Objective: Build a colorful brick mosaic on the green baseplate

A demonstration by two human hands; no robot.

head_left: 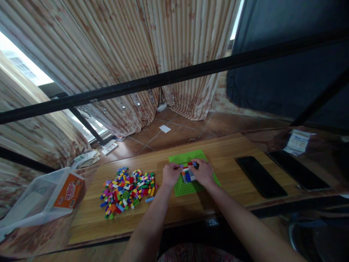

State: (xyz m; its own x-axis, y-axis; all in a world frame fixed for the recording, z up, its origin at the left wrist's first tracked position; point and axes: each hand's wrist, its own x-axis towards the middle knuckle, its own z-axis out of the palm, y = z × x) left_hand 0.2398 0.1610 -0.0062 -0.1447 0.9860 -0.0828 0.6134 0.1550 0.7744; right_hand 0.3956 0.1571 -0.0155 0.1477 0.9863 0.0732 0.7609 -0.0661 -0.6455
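A green studded baseplate (188, 189) lies on the wooden board, with a small build of toy bricks (188, 177) in blue, grey, orange and red on its middle. My left hand (171, 174) is at the build's left edge, fingers pinched together by a small purple brick; what lies between them is too small to make out. At the upper right of the build, my right hand (202, 171) is closed, thumb and finger on a small dark toy brick (195, 165). Left of the plate spreads a pile of loose toy bricks (131, 189) in many colours.
A light-blue brick (149, 199) lies apart near the pile. Two dark phone-like slabs (261, 177) (298, 171) are at the right. A clear plastic bin (40, 214) with an orange label stands at the left. A black metal bar (163, 78) crosses beyond the wooden board (229, 153).
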